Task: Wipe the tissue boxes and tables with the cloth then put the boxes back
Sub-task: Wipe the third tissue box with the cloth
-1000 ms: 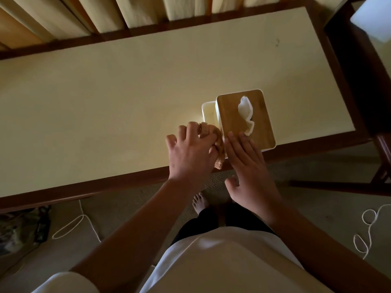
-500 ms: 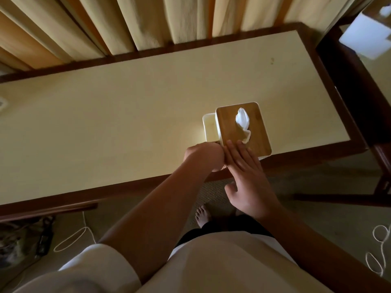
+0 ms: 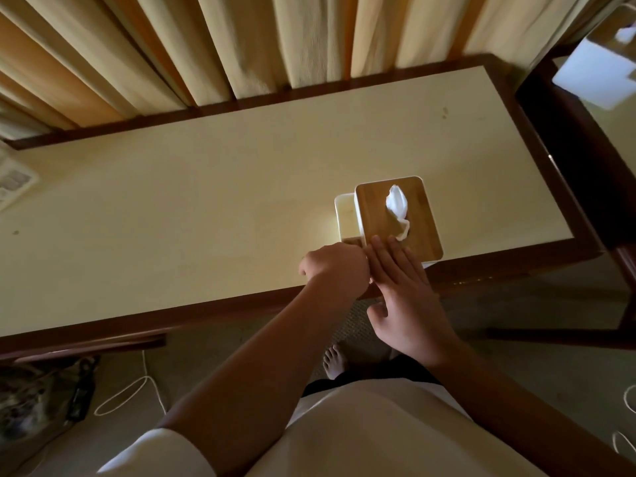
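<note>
A tissue box [image 3: 420,222] with a wooden lid and white sides stands near the front edge of the cream table [image 3: 172,218]. A white tissue [image 3: 397,204] sticks out of its slot. My left hand [image 3: 335,266] is curled into a fist against the box's near-left corner. The cloth is hidden beneath that hand. My right hand [image 3: 406,297] lies flat, its straight fingers resting on the near edge of the lid.
Curtains [image 3: 241,46] hang behind the table. A second dark-framed table [image 3: 571,139] stands at the right, carrying a white object [image 3: 592,74]. A white cord [image 3: 130,394] and a dark bag [image 3: 31,401] lie on the floor at the lower left. My bare foot [image 3: 334,363] is under the table edge.
My left hand went from spread fingers over a brownish cloth to a curled fist at the box's corner. My right hand stayed on the lid. The view tilted up.
</note>
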